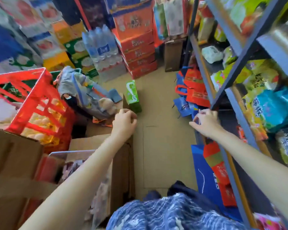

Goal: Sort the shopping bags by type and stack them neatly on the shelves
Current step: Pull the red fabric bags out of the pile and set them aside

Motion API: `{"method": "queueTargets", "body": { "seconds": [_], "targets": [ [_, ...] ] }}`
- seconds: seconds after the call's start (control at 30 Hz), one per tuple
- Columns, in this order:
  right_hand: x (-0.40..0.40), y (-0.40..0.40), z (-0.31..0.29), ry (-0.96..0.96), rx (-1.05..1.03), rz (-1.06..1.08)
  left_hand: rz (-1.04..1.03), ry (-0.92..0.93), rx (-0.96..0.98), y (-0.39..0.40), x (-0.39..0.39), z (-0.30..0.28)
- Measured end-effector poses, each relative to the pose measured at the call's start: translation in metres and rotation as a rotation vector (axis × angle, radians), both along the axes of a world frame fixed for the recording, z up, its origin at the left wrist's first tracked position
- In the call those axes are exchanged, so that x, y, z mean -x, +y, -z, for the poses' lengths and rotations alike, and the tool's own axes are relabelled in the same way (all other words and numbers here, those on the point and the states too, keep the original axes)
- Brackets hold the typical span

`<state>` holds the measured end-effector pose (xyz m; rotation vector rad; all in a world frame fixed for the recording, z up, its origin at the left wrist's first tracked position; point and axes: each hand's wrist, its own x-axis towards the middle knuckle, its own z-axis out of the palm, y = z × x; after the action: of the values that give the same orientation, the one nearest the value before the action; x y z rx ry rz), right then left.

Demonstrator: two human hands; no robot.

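Most of the sorting is looking unfinished to me. I am seeing red and blue shopping bags (192, 92) lying mixed in a loose heap on the cardboard floor (163, 146) at about two o'clock from my right hand, hard against the foot of the shelving unit (223, 90). More bags, a blue one (202, 171) with red ones (220, 173) over it, are leaning at the rack's base at four o'clock. The shelves themselves are carrying bright green and teal packets (273, 110); whether any bags are already stacked up there I cannot tell.

My right hand (206, 122) is hanging over the near edge of the heap, fingers loosely curled, and it is pinching nothing that I can make out; the blur is hiding whether the fingertips are touching fabric. My left hand (124, 124) is hovering at nine o'clock from it, above a cardboard box (121, 163), fingers curled inward, gripping nothing.

I am judging that separating red from blue and stacking both are remaining to be done.
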<state>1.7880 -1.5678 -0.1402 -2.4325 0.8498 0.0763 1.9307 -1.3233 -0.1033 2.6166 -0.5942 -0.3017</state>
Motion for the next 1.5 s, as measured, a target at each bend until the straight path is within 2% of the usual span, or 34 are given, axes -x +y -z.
{"method": "queueTargets", "body": {
  "seconds": [0.17,0.33,0.47,0.57,0.73,0.97,1.1,1.17,1.33,1.43,1.5],
  "targets": [
    [-0.151,-0.067,0.000,-0.049,0.067,-0.104,-0.049,-0.020,-0.046,-0.054,-0.142,0.002],
    [-0.280,-0.157,0.028,0.029,0.057,-0.016,-0.024,0.018,-0.088,-0.139,-0.293,0.029],
    [-0.352,-0.225,0.029,0.038,-0.009,0.121,0.079,0.029,-0.173,-0.220,-0.395,0.024],
    [-0.402,-0.271,0.022,0.006,-0.056,0.236,0.237,0.018,-0.207,-0.291,-0.458,0.016],
    [-0.480,-0.349,0.048,-0.018,-0.212,0.355,0.467,-0.041,-0.308,-0.416,-0.555,0.024],
    [-0.558,-0.450,0.066,-0.098,-0.339,0.582,0.704,-0.044,-0.380,-0.572,-0.650,0.044],
    [-0.593,-0.481,0.077,-0.134,-0.287,0.733,0.907,-0.089,-0.444,-0.640,-0.695,0.066],
    [-0.606,-0.487,0.086,-0.126,-0.263,0.801,1.023,-0.127,-0.429,-0.675,-0.721,0.084],
    [-0.631,-0.482,0.129,-0.121,-0.159,1.106,1.307,-0.068,-0.472,-0.757,-0.757,0.120],
    [-0.652,-0.468,0.152,-0.098,-0.231,1.153,1.385,-0.038,-0.547,-0.774,-0.771,0.136],
    [-0.661,-0.464,0.165,-0.099,-0.204,1.129,1.419,-0.036,-0.576,-0.781,-0.778,0.157]
  ]
}}
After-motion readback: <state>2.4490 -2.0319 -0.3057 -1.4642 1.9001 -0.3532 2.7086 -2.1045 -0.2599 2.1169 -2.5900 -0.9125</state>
